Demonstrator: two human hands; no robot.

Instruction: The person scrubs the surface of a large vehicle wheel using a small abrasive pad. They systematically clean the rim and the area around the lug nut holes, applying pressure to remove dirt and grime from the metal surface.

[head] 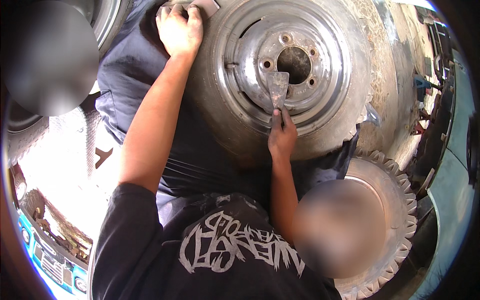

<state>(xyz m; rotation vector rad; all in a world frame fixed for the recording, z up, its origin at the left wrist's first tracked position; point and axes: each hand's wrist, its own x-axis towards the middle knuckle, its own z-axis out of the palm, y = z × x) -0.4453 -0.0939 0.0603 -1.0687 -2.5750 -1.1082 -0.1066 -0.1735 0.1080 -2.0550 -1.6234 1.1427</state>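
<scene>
A steel wheel rim [255,45] with a round centre hole and several bolt holes faces up, fitted in a dusty tyre [210,108] that lies between my legs. My right hand [283,137] holds a putty knife [278,88] by its handle. The knife's flat, stained blade overlaps the rim's centre disc beside the hole; whether it touches the metal I cannot tell. At the upper left, over the tyre's edge, my left hand [180,30] grips a flat pinkish-grey sheet [207,7], apparently sandpaper. Fingers cover part of that sheet.
A second tyre with heavy tread [401,210] lies at the lower right, partly behind a blurred patch. More wheels are at the left. A blue vehicle front [52,266] shows at the lower left, and a pale green vehicle panel [450,187] along the right. A blue stand [422,81] is nearby.
</scene>
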